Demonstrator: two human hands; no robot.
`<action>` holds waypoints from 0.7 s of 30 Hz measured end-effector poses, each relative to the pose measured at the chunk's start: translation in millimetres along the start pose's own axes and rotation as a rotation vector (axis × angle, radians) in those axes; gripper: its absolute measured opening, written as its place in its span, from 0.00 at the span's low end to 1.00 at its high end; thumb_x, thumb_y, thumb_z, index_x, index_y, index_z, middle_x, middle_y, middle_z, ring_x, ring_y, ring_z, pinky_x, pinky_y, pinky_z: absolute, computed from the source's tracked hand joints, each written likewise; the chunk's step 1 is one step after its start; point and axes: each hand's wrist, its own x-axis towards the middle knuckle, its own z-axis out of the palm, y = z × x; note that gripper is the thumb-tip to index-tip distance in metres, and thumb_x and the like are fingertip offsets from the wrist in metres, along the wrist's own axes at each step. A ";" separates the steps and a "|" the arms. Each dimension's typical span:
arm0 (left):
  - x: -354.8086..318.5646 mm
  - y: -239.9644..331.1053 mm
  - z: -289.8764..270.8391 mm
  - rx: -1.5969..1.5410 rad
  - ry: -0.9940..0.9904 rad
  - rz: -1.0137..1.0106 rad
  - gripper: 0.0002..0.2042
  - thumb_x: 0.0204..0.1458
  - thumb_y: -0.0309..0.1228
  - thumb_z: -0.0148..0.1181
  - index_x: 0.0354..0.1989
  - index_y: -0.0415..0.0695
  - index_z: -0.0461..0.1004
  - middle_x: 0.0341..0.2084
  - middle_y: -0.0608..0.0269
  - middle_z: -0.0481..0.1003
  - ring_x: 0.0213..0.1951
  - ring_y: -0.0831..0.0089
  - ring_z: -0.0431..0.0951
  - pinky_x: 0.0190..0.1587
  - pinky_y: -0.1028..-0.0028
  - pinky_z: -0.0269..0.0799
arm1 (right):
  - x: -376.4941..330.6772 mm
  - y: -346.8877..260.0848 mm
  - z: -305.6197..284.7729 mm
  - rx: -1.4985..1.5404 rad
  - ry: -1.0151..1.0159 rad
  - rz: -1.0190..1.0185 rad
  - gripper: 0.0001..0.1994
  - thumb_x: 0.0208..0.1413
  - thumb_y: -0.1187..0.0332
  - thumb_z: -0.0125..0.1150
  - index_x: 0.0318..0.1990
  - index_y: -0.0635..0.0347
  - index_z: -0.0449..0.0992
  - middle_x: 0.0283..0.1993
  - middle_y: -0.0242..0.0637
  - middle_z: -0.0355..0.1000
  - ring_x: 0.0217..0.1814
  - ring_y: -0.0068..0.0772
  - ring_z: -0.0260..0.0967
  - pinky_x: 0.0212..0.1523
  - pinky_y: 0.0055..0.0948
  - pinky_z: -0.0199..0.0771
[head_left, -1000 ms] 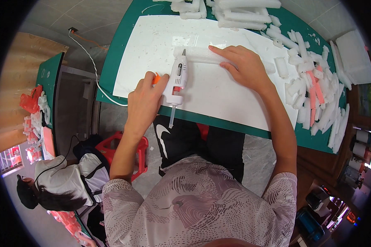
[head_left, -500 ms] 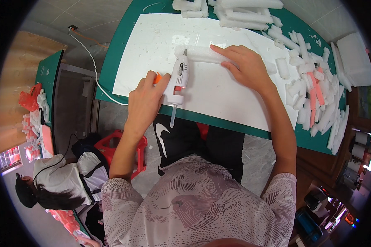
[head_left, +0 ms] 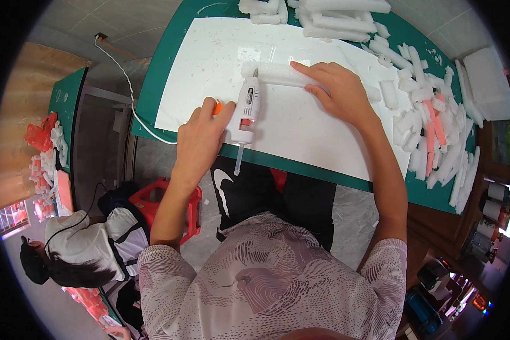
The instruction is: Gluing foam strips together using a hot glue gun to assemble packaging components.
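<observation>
My left hand (head_left: 203, 134) is closed round the handle of a white hot glue gun (head_left: 248, 105), its orange trigger showing beside my fingers. A clear glue stick (head_left: 239, 160) juts from the gun's rear, toward me. The nozzle tip lies over the left end of a white foam strip (head_left: 275, 73), which rests on a white board (head_left: 306, 133). At the strip's right part, my right hand (head_left: 337, 88) grips it between thumb and fingers. A small white foam block (head_left: 389, 94) lies just right of that hand.
A pile of white foam pieces (head_left: 436, 130) with some pink strips covers the right side of the green table (head_left: 150, 113). More foam strips (head_left: 340, 21) lie along the back. A white cord (head_left: 131, 93) hangs at the left. A red stool (head_left: 192, 212) and a seated person (head_left: 85, 243) are left.
</observation>
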 end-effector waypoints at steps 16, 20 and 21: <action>-1.2 0.9 0.1 -0.013 -0.022 -0.010 0.27 0.43 0.22 0.64 0.55 0.53 0.72 0.42 0.60 0.70 0.39 0.62 0.78 0.31 0.65 0.78 | 0.7 -0.9 -1.8 0.019 -0.012 0.006 0.24 0.59 0.69 0.62 0.64 0.42 0.74 0.45 0.39 0.78 0.47 0.41 0.73 0.49 0.35 0.74; -1.3 2.9 -1.7 -0.058 -0.047 -0.036 0.27 0.41 0.19 0.60 0.54 0.49 0.72 0.42 0.55 0.70 0.41 0.56 0.78 0.37 0.60 0.76 | 0.6 -1.3 -2.8 0.029 -0.007 0.001 0.24 0.58 0.69 0.62 0.64 0.42 0.74 0.44 0.39 0.78 0.46 0.42 0.73 0.49 0.35 0.74; -1.5 2.3 -0.9 -0.059 -0.047 -0.036 0.27 0.41 0.19 0.60 0.54 0.49 0.72 0.42 0.55 0.70 0.41 0.56 0.78 0.37 0.60 0.76 | 0.4 -1.5 -2.9 0.030 -0.006 0.003 0.24 0.58 0.69 0.62 0.64 0.42 0.74 0.44 0.39 0.78 0.46 0.41 0.73 0.49 0.35 0.74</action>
